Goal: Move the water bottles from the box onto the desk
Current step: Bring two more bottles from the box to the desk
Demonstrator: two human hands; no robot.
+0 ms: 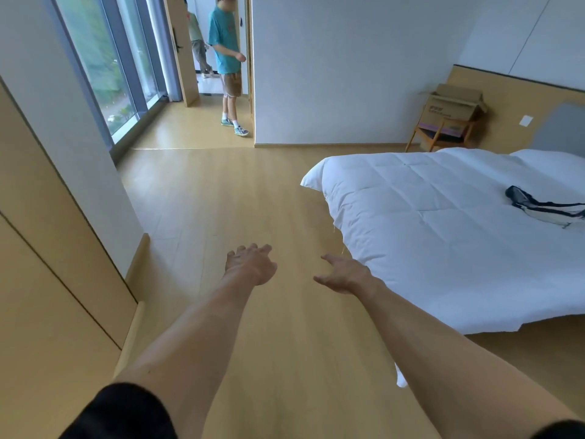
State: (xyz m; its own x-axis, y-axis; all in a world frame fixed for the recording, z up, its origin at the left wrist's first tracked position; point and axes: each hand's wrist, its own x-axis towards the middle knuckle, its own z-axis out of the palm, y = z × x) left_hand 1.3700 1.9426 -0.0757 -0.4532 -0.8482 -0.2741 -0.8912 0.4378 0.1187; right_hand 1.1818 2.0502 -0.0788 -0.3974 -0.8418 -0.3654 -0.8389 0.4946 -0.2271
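Note:
An open cardboard box [452,104] sits on a wooden chair [441,134] in the far right corner, against the wall. Its contents are hidden from here, and no water bottle or desk shows. Both my arms stretch forward over the wooden floor. My left hand [250,264] hangs with relaxed fingers and holds nothing. My right hand [343,274] is spread, fingers loose, also holding nothing, close to the bed's near corner. Both hands are far from the box.
A bed [443,223] with a white quilt fills the right side, with a dark and white bag [544,207] lying on it. Wooden cabinet panels [47,248] line the left. A person in a teal shirt [226,64] stands in the doorway; another stands behind.

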